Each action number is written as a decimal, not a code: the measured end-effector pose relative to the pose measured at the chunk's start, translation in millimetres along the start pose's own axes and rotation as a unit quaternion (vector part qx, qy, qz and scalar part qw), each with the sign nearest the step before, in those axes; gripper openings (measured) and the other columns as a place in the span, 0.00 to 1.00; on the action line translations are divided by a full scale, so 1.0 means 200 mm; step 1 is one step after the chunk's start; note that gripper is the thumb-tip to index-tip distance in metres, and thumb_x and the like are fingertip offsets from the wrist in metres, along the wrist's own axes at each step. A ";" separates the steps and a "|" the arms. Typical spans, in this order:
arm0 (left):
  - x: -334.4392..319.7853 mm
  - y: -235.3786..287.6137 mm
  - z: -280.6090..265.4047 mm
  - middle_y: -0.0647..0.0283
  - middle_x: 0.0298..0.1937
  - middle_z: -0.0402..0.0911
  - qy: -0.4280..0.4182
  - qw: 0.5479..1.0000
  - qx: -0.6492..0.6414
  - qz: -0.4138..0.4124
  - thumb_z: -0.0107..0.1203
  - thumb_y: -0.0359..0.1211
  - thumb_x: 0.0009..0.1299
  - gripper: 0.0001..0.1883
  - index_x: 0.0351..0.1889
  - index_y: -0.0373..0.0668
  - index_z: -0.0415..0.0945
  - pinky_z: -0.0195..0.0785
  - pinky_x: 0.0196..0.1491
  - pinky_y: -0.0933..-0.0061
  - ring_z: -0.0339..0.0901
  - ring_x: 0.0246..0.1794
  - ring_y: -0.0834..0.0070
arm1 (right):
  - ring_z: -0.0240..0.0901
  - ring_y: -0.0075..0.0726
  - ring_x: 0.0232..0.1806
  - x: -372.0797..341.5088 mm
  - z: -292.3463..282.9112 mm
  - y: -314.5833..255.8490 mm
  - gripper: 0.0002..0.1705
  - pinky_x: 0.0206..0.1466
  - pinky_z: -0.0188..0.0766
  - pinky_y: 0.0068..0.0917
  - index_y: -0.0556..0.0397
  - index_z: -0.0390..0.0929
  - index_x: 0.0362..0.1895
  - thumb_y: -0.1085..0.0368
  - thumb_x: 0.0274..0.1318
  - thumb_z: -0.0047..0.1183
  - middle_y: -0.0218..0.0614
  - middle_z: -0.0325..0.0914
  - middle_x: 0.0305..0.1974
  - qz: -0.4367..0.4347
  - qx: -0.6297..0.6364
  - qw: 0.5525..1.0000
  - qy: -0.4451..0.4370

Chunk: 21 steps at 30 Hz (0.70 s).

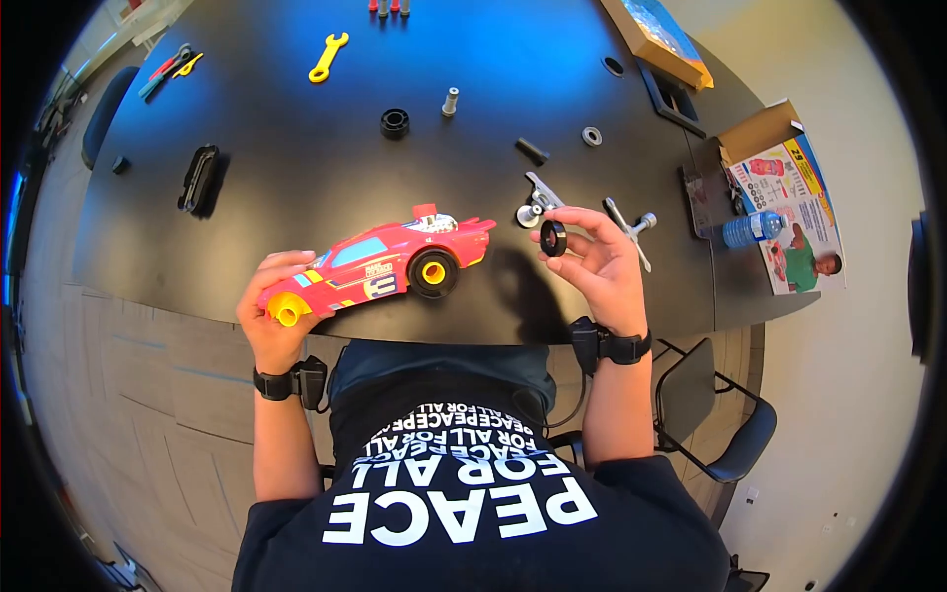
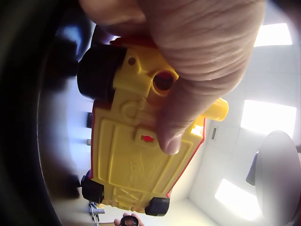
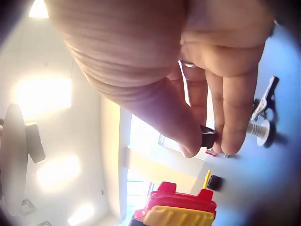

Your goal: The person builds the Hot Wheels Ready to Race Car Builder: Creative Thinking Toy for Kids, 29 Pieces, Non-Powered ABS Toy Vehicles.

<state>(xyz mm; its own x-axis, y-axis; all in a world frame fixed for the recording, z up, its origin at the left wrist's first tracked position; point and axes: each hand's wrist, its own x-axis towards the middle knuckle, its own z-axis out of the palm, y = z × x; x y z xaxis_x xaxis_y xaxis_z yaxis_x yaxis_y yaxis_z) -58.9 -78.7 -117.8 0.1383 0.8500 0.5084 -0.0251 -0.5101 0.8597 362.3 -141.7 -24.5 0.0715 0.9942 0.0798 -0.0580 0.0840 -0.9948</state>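
My left hand [image 1: 271, 301] grips a red toy race car [image 1: 370, 255] by its front end, over the near edge of the table. In the left wrist view the thumb [image 2: 171, 127] presses on the car's yellow underside [image 2: 136, 162]; the other fingers are mostly hidden. A bare yellow hub [image 1: 287, 310] shows at the front corner, while a black wheel [image 1: 433, 272] sits at the rear. To the right of the car, my right hand [image 1: 597, 261] pinches a small black wheel [image 1: 554, 238] between thumb and fingers. Grey plastic parts [image 1: 538, 197] lie just beyond those fingertips.
Farther back on the dark table [image 1: 286, 138] are a black wheel [image 1: 395, 122], a grey bolt [image 1: 451, 102], a dark bolt [image 1: 533, 150], a grey ring [image 1: 592, 136] and a yellow wrench [image 1: 328, 57]. A water bottle [image 1: 754, 229] lies by an opened box [image 1: 794, 178] at right.
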 end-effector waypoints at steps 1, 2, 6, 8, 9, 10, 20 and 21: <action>0.00 -0.01 -0.01 0.47 0.67 0.87 -0.009 1.000 -0.001 0.001 0.86 0.26 0.54 0.35 0.62 0.40 0.84 0.76 0.72 0.55 0.84 0.69 0.58 | 0.86 0.50 0.67 -0.01 0.00 0.00 0.30 0.65 0.89 0.41 0.62 0.79 0.68 0.84 0.61 0.68 0.47 0.79 0.69 -0.011 0.024 1.000 -0.010; -0.01 -0.01 -0.01 0.47 0.67 0.87 -0.010 1.000 -0.001 0.001 0.86 0.26 0.54 0.35 0.62 0.40 0.84 0.76 0.72 0.55 0.84 0.69 0.58 | 0.86 0.45 0.65 -0.01 0.01 0.00 0.30 0.63 0.89 0.37 0.62 0.78 0.68 0.86 0.63 0.68 0.48 0.78 0.70 -0.019 0.038 0.999 -0.020; 0.00 0.01 -0.01 0.47 0.66 0.87 -0.008 1.000 0.006 0.012 0.86 0.25 0.54 0.35 0.62 0.40 0.84 0.76 0.72 0.56 0.84 0.68 0.58 | 0.86 0.43 0.63 -0.03 0.05 0.01 0.31 0.60 0.90 0.38 0.62 0.78 0.69 0.85 0.62 0.69 0.48 0.78 0.68 -0.012 0.058 0.998 -0.035; 0.01 0.02 0.01 0.47 0.66 0.87 -0.006 1.000 0.006 0.013 0.86 0.25 0.54 0.35 0.62 0.40 0.84 0.76 0.72 0.56 0.84 0.68 0.58 | 0.86 0.39 0.60 -0.04 0.08 0.02 0.32 0.58 0.91 0.37 0.62 0.77 0.69 0.85 0.61 0.71 0.47 0.78 0.66 -0.037 0.073 0.996 -0.036; 0.02 0.03 0.01 0.48 0.64 0.89 0.001 1.000 0.010 0.011 0.87 0.27 0.54 0.34 0.60 0.40 0.84 0.78 0.70 0.56 0.85 0.67 0.57 | 0.86 0.39 0.60 -0.04 0.10 0.02 0.32 0.58 0.91 0.37 0.62 0.77 0.69 0.85 0.61 0.71 0.47 0.78 0.66 -0.036 0.075 0.996 -0.039; 0.02 0.04 0.02 0.49 0.62 0.90 0.008 1.000 0.014 0.009 0.89 0.28 0.55 0.33 0.58 0.41 0.85 0.79 0.69 0.55 0.86 0.65 0.57 | 0.86 0.38 0.58 -0.05 0.13 0.01 0.32 0.58 0.91 0.36 0.62 0.78 0.69 0.84 0.61 0.71 0.47 0.78 0.65 -0.042 0.076 0.995 -0.040; 0.02 0.04 0.02 0.49 0.62 0.90 0.009 1.000 0.004 0.008 0.88 0.29 0.55 0.32 0.58 0.40 0.85 0.79 0.68 0.56 0.86 0.65 0.58 | 0.87 0.38 0.47 -0.10 0.41 -0.16 0.29 0.46 0.85 0.30 0.52 0.83 0.60 0.70 0.55 0.81 0.43 0.85 0.67 -0.198 -0.250 0.936 -0.147; 0.02 0.04 0.02 0.49 0.63 0.90 0.008 1.000 0.004 0.006 0.88 0.29 0.56 0.32 0.58 0.40 0.85 0.79 0.68 0.56 0.86 0.65 0.58 | 0.87 0.43 0.49 -0.08 0.41 -0.13 0.30 0.49 0.86 0.33 0.53 0.83 0.60 0.69 0.54 0.81 0.45 0.85 0.68 -0.223 -0.273 0.925 -0.142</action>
<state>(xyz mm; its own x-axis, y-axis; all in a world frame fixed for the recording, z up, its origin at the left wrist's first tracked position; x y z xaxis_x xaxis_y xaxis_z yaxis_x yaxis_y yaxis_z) -54.2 -80.2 -108.8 0.1215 0.8460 0.5192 -0.0193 -0.5209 0.8534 281.5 -155.0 5.7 -0.3011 0.8533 0.4256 0.4323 0.5200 -0.7367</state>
